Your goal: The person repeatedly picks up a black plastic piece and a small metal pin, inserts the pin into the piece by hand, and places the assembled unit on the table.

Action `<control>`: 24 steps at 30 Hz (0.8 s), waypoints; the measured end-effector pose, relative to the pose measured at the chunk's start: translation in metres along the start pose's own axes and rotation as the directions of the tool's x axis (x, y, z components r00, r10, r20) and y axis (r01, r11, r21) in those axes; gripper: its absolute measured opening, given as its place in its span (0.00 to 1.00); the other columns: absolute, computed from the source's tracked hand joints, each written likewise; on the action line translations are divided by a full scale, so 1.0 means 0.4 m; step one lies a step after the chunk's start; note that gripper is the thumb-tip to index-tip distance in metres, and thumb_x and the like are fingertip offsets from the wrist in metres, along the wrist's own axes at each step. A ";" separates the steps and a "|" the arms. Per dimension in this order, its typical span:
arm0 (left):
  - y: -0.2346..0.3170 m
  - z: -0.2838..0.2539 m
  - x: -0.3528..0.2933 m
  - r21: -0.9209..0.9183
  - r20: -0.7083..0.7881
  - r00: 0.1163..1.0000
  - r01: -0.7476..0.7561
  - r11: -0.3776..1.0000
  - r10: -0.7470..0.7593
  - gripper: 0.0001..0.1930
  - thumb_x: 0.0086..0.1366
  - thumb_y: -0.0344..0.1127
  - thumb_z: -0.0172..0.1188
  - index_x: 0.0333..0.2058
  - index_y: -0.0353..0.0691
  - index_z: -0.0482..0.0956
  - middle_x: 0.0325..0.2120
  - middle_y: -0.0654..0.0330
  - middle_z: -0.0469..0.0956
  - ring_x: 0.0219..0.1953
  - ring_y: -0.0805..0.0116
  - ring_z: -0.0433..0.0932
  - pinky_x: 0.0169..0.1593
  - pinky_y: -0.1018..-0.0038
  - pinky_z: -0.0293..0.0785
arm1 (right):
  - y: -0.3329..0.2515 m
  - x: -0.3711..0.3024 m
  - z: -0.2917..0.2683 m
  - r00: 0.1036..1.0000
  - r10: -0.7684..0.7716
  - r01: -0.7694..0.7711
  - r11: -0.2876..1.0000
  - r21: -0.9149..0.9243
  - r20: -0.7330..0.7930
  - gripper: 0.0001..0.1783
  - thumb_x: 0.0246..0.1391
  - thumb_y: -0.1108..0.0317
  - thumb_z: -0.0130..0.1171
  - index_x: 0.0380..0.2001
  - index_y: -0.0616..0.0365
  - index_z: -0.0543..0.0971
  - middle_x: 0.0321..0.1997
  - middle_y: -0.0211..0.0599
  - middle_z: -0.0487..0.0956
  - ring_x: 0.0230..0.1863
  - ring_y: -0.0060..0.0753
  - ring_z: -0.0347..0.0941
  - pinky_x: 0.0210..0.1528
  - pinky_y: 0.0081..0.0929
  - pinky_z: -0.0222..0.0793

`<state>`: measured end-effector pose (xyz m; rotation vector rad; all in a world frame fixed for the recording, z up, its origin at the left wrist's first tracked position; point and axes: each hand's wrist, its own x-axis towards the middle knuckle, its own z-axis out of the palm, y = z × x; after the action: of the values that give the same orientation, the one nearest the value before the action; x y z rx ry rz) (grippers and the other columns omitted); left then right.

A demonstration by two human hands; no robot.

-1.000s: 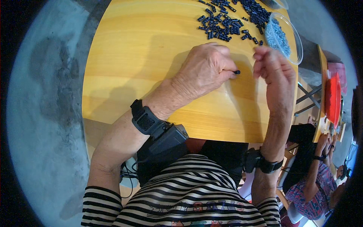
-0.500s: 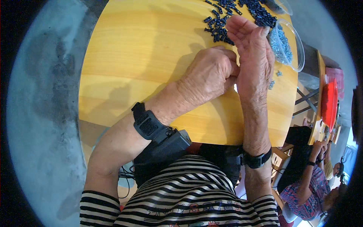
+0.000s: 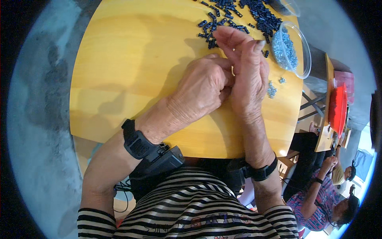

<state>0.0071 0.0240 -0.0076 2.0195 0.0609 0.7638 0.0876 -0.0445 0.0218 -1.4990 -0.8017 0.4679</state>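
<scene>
Where the yellow wood-grained tabletop (image 3: 119, 51) spreads out from the left, a bare left hand (image 3: 203, 87) reaches over it, a black strap (image 3: 137, 145) round its forearm; its fingers curl inward with their tips hidden from us, so we cannot tell whether they pinch anything; beyond it lie short, dark blue-black pieces with holes (image 3: 262, 16), loosely scattered, then heaped more densely farther right; we judge them light, stiff, hard plastic, unlikely to break but smooth enough to slip; we would take one by its long sides between thumb and forefinger, leaving the holes uncovered.

Next comes the bare right hand (image 3: 248, 75), close against the left, its palm turned that way and its fingers extended, closed around nothing that we can see; whether the two touch, we cannot tell; to its right, two little clusters of small silvery metal bits (image 3: 271, 91), probably screws, rest on the wood; beyond them, a round clear plastic tub (image 3: 309, 59) holds many more; we expect these to be hard and slippery, best lifted singly by fingertip; farthest right, we notice a red plastic tray (image 3: 337, 107) and a person in a patterned top (image 3: 304, 199).
</scene>
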 end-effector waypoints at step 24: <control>0.034 -0.037 -0.017 0.030 0.116 0.980 0.162 0.986 -0.164 0.07 0.45 0.28 0.62 0.27 0.39 0.80 0.28 0.56 0.79 0.34 0.55 0.77 0.38 0.66 0.73 | 0.028 -0.018 0.006 0.984 -0.152 0.147 0.987 0.058 0.095 0.30 0.63 0.48 0.37 0.43 0.67 0.74 0.44 0.42 0.76 0.48 0.33 0.71 0.55 0.29 0.63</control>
<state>-0.0098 0.0254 0.0052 2.0462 0.1645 0.5411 0.0832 -0.0475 0.0092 -1.3655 -0.9662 0.4495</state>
